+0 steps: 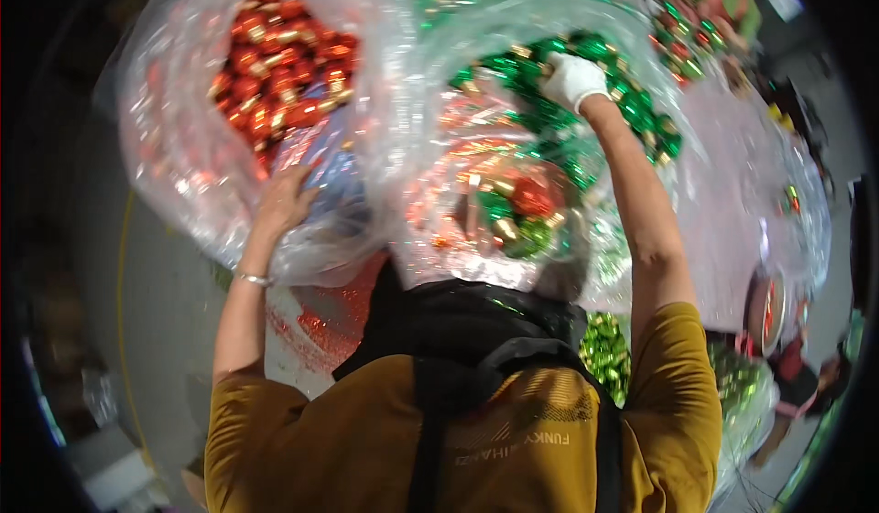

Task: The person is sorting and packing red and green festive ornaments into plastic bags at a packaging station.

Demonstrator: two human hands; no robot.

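Left hand is resting on clear plastic just below red baubles, fingers loosely spread | white-gloved right hand is touching green baubles, finger grip: cannot tell | both heaps are gleaming, rounded, gold-trimmed, lying within plastic

One clear plastic bag carries heaped red ornaments, a second bag green ornaments

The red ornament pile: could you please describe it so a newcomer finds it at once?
Find the big clear plastic bag at the upper left. Inside it, beyond the left hand, lies the red ornament pile. Its red colour sets it apart from the green pile to its right.
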